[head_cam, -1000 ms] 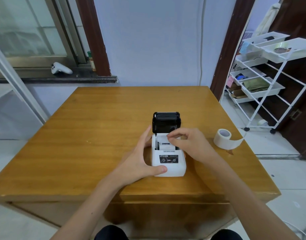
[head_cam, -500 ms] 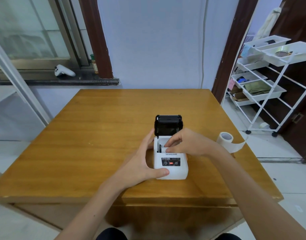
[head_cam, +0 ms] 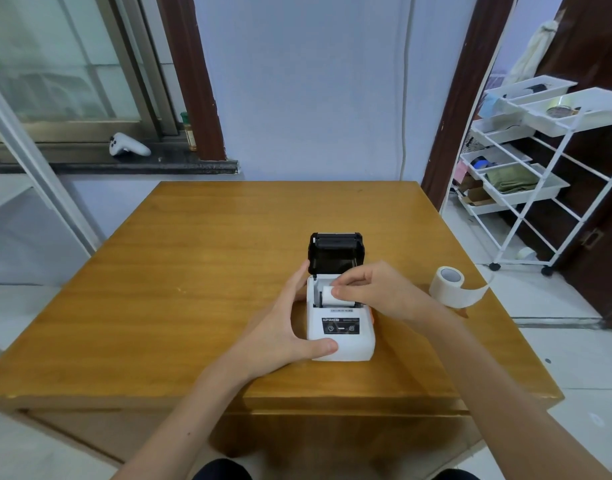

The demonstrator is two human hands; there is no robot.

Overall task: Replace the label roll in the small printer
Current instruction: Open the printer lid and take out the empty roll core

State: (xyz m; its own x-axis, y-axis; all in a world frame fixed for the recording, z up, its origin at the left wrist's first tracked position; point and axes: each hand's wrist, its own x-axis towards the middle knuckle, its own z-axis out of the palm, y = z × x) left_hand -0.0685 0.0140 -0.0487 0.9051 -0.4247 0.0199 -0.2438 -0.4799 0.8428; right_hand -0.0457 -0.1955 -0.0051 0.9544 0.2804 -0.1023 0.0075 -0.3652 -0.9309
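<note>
A small white printer [head_cam: 346, 342] stands near the table's front edge with its black lid [head_cam: 335, 251] tipped up and open. My left hand [head_cam: 280, 327] wraps the printer's left side, thumb across its front corner. My right hand [head_cam: 377, 291] reaches over the open bay and pinches a small white label roll [head_cam: 329, 295] that sits in or just above the bay. A second, larger white label roll [head_cam: 448, 284] stands on the table to the right, with a loose strip curling off it.
The wooden table [head_cam: 193, 289] fills the middle. A white wire shelf cart [head_cam: 526, 188] stands off the right side by a dark door. A white game controller [head_cam: 128, 145] lies on the window ledge at the back left.
My right hand has gone from the top of the bay to gripping the small roll in it, and the roll now shows more. My left hand keeps its hold on the printer.
</note>
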